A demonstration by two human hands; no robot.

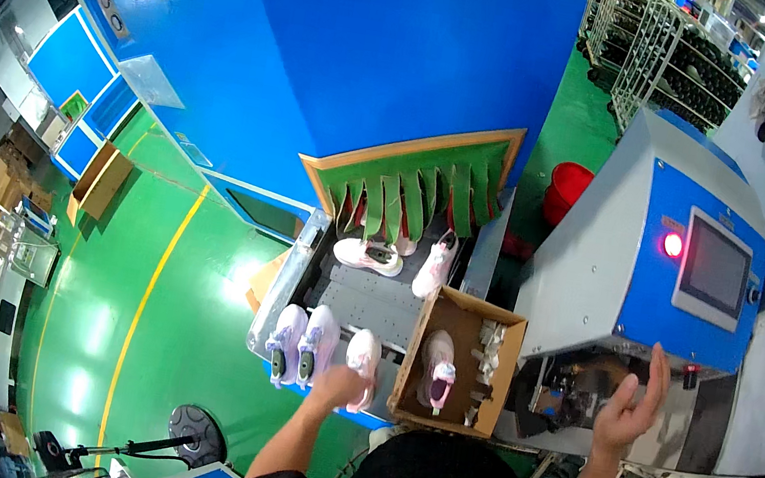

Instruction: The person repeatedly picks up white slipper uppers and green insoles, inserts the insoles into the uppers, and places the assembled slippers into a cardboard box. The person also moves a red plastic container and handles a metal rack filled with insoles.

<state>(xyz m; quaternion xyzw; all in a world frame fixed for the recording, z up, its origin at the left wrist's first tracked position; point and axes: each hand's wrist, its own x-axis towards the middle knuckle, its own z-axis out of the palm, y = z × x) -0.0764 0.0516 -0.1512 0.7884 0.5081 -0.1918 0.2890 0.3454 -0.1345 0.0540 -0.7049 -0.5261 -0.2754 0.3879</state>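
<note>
My left hand (338,387) is closed at the near end of a pale pink sneaker (363,353) on the front of a conveyor (350,294). The fingertips are partly hidden against the shoe. Two lilac-white sneakers (303,341) stand just left of it. My right hand (631,412) is raised below the front of a blue and grey machine (672,253), fingers stretched out, holding nothing. Between my hands, a cardboard box (411,367) holds another pink sneaker (438,366) and scraps of white paper.
Green strips (408,203) curtain the opening of a big blue machine (410,55), with more pink sneakers (368,256) beneath them. A red bucket (567,193) stands behind the control machine. Wire racks (671,64) fill the far right. A round black stand base (197,436) is at lower left.
</note>
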